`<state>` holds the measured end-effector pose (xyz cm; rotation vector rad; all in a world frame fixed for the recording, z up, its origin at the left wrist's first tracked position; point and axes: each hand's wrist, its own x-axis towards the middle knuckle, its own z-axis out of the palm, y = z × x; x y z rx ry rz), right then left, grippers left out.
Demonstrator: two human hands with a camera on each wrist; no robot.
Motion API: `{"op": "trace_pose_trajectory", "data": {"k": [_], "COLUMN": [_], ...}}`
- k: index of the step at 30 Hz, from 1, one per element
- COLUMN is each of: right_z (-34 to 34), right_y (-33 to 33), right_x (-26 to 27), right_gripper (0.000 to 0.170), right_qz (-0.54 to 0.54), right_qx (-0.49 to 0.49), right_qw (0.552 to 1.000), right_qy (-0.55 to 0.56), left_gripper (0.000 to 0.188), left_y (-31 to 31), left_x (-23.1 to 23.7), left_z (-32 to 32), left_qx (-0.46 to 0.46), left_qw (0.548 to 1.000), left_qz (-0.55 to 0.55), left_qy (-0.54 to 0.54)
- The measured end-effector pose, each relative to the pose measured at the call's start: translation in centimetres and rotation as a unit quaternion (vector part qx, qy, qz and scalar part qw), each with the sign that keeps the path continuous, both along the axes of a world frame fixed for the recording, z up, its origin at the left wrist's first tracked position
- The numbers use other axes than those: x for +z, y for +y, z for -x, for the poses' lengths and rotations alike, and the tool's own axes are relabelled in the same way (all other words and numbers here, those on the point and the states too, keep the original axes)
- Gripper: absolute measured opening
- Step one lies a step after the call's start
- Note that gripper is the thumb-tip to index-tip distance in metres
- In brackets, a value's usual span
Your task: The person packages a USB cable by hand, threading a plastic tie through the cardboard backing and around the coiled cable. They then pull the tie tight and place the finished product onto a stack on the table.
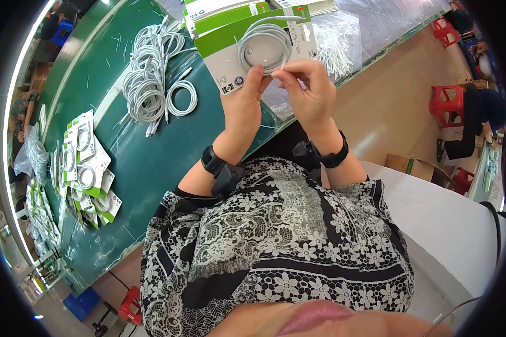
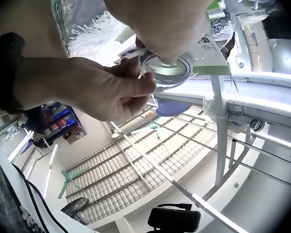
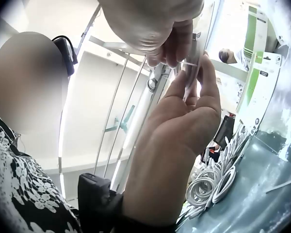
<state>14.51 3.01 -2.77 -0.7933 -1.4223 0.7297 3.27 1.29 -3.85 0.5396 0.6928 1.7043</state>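
In the head view, the left hand [image 1: 243, 109] grips the lower edge of a green and white printed card [image 1: 216, 59], its thumb up against a coiled white cable [image 1: 291, 48] lying on the card's face. The right hand [image 1: 314, 95] pinches a thin white tie [image 1: 283, 67] at the coil's lower edge. In the left wrist view, the left hand [image 2: 160, 24] is above the coil [image 2: 184, 73], and the right hand [image 2: 97, 87] pinches beside it. The right wrist view shows the right hand [image 3: 153, 24] close above the left hand's fingertips [image 3: 208, 82]; the card is nearly edge-on.
On the green table [image 1: 146, 185] lie a pile of coiled cables [image 1: 146, 84], a separate coil [image 1: 182, 98] and a heap of carded cables [image 1: 87, 168]. Loose white ties [image 1: 337, 45] lie right of stacked cards [image 1: 230, 11]. Red stools [image 1: 447, 105] and a person stand farther right.
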Motion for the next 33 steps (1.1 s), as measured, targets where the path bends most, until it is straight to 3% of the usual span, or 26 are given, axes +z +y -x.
{"op": "trace_pose_trajectory", "data": {"k": [1,4,12,28,32,33], "right_z": [0.0,-0.5,-0.9,-0.5,-0.5,-0.4], "right_y": [0.3,1.0,0.3,0.4,0.2,0.1], "right_x": [0.1,0.9,1.9,2.2,2.5,2.5], "right_gripper": [0.015,0.015,0.020,0.016,0.016,0.016], "right_qz": [-0.001,-0.145,-0.166,-0.160,-0.155,-0.155], "right_qx": [-0.001,-0.081,-0.125,-0.113,-0.109,-0.109], "right_qw": [1.000,0.972,0.931,0.927,0.926,0.926], "right_qy": [-0.001,-0.169,-0.301,-0.320,-0.327,-0.327], "left_gripper": [0.031,0.032,0.033,0.021,0.022,0.024], "left_y": [0.0,0.1,0.7,0.4,0.3,0.4], "left_x": [0.0,-0.1,-1.1,-1.4,-1.6,-1.9], "left_z": [0.0,-0.1,0.6,0.7,1.0,1.2], "left_qx": [0.009,0.025,0.085,0.116,0.138,0.164], "left_qw": [1.000,0.999,0.989,0.970,0.936,0.904], "left_qz": [-0.007,-0.019,-0.035,-0.040,-0.045,-0.094], "left_qy": [0.011,0.033,0.117,0.209,0.321,0.382]}}
